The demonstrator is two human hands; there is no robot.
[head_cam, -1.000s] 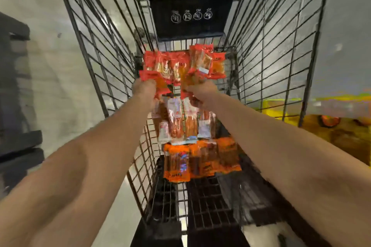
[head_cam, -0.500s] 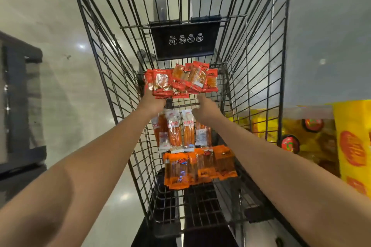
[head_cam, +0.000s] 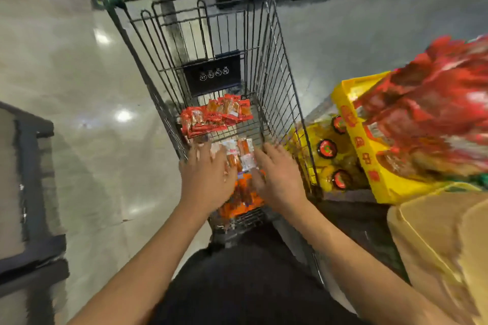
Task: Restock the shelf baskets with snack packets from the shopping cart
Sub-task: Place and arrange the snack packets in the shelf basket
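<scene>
Snack packets [head_cam: 239, 158] lie on the shopping cart [head_cam: 274, 66] floor, centre frame; red ones [head_cam: 215, 116] sit beyond. My left hand [head_cam: 207, 177] and right hand [head_cam: 280, 177] flank them, fingers spread, holding nothing. I judge scooping from both sides, gripping firmly, best before turning to the shelf basket [head_cam: 369, 161] at right.

Motion blur is smearing the red snack packets piled in the yellow shelf basket [head_cam: 369, 166] at the right, and the picture's right edge is cutting them off. The left hand [head_cam: 206, 177] and right hand [head_cam: 280, 177] are covering part of the orange and white packets [head_cam: 241, 155] in the black wire shopping cart [head_cam: 280, 66], whose print is staying unreadable.
</scene>
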